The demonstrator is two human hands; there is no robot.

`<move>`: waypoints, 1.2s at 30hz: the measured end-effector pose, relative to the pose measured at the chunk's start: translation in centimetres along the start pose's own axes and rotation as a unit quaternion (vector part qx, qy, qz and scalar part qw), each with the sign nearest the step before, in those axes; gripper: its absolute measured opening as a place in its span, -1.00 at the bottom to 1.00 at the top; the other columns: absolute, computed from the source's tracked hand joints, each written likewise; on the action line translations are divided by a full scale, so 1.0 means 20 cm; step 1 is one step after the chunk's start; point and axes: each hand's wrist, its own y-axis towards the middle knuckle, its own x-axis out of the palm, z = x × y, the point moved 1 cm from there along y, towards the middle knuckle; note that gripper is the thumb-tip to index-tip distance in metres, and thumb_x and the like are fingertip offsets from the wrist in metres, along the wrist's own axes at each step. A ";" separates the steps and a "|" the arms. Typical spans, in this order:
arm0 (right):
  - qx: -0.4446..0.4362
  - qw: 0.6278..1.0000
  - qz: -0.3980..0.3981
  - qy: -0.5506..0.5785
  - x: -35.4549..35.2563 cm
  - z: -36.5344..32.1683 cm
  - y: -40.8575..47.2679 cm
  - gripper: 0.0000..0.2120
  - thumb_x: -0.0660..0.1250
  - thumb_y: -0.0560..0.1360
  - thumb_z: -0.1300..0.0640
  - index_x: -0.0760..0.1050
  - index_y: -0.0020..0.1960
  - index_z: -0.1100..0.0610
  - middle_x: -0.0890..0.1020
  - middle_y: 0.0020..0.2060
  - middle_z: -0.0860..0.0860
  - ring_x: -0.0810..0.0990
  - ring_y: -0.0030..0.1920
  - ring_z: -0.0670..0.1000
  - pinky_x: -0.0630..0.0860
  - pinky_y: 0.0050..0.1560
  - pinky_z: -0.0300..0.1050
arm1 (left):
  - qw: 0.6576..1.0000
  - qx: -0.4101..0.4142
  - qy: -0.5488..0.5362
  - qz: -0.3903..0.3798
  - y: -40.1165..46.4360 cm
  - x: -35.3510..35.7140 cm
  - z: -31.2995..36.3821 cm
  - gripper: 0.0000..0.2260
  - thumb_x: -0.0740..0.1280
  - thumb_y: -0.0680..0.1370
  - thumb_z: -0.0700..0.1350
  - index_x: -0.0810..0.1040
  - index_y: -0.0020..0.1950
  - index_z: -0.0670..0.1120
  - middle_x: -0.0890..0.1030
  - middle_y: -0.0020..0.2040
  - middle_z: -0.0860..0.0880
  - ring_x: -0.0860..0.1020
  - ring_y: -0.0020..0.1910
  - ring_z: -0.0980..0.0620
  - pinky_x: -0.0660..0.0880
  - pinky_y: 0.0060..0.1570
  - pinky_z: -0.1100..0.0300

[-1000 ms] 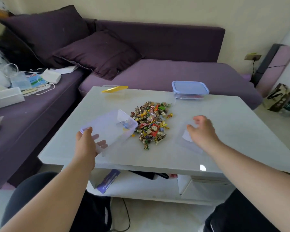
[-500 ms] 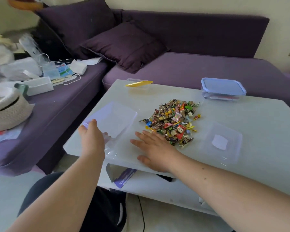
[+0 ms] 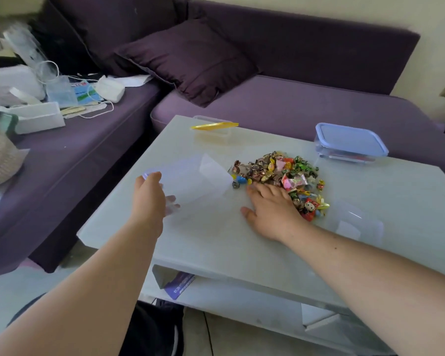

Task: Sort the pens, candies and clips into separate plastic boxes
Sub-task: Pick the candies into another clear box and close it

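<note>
A heap of wrapped candies and small clips [image 3: 275,170] lies in the middle of the white table [image 3: 216,242]. My left hand [image 3: 150,196] grips the near rim of a clear plastic box [image 3: 190,178], tilted with its mouth toward the heap. My right hand [image 3: 270,206] lies flat on the table with straight fingers, touching the heap's near left edge. A second clear box [image 3: 355,222] stands empty to the right of the heap. A box with a blue lid [image 3: 350,140] stands at the far right. A clear box with a yellow lid [image 3: 213,127] stands at the far edge.
A purple corner sofa [image 3: 293,109] wraps the table's far and left sides, with cushions [image 3: 188,57] and clutter of boxes, cables and a woven hat [image 3: 0,158] on its left seat. A lower shelf under the table holds a purple booklet [image 3: 179,285].
My right hand moved from the empty right box leftward to the heap's near edge and now touches the candies. The left-hand box has tilted toward the heap. The camera swung left.
</note>
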 end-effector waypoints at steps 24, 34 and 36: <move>0.037 0.998 -0.001 0.056 -0.22 0.58 -0.47 -0.47 0.19 0.52 -0.34 0.37 0.42 -0.15 0.48 0.31 -0.10 0.44 0.34 0.03 0.37 0.34 0.02 | 0.941 0.027 0.295 -0.163 0.00 0.17 -0.02 -0.79 0.25 0.59 -0.04 0.64 0.13 0.02 0.69 0.07 0.09 0.52 0.17 -0.08 0.32 0.06 0.10; 0.074 0.996 -0.019 0.045 -0.08 0.40 -0.40 -0.53 0.31 0.51 -0.27 0.40 0.36 -0.12 0.40 0.23 -0.06 0.53 0.19 0.09 0.46 0.09 0.00 | 0.907 0.072 0.387 -0.152 -0.03 0.31 -0.12 -0.73 0.14 0.65 0.07 0.50 0.29 0.10 0.52 0.27 -0.05 0.40 0.31 -0.15 0.38 0.22 -0.01; 0.080 0.996 -0.012 0.044 -0.09 0.41 -0.35 -0.69 0.34 0.53 -0.19 0.47 0.23 -0.12 0.43 0.15 -0.08 0.56 0.10 0.07 0.43 -0.06 -0.06 | 0.912 0.080 0.374 -0.152 -0.03 0.33 -0.11 -0.76 0.14 0.63 0.02 0.50 0.25 0.13 0.52 0.24 -0.03 0.43 0.24 -0.13 0.38 0.13 0.04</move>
